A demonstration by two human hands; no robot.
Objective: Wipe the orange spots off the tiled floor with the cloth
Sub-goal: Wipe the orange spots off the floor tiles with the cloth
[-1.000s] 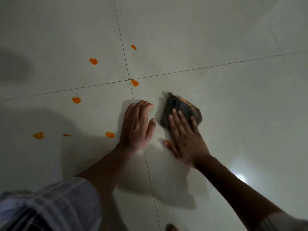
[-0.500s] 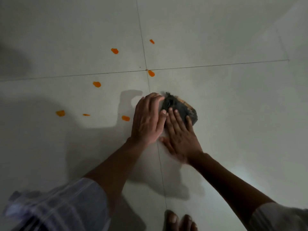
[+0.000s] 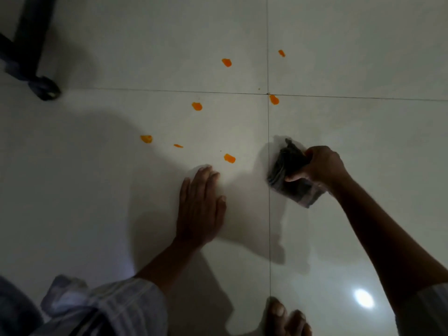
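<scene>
Fingers of the right hand were curled round the cloth, a dark, crumpled, folded wad held on the floor just right of the long grout line. Its near corner showed paler layered edges; whether the whole wad touched the tile I cannot tell. The left hand lay flat, palm down, fingers straight and close together, pressing on the smooth tile and gripping nothing.

Just beyond its fingertips, slightly right, sat the nearest spot, a small orange blob with ragged edges, between that hand and the cloth but apart from both. Farther left lay a thin orange streak and a rounder blot. Farther still were more blobs: one left of the grout cross, one touching the cross itself, and two on the far tiles.

The floor was pale, glossy, large square tiles with thin dark joints, and a round light glare shone near right. Bare toes showed at the near edge, a striped sleeve near left. A dark furniture leg with a rounded foot stood far left.
</scene>
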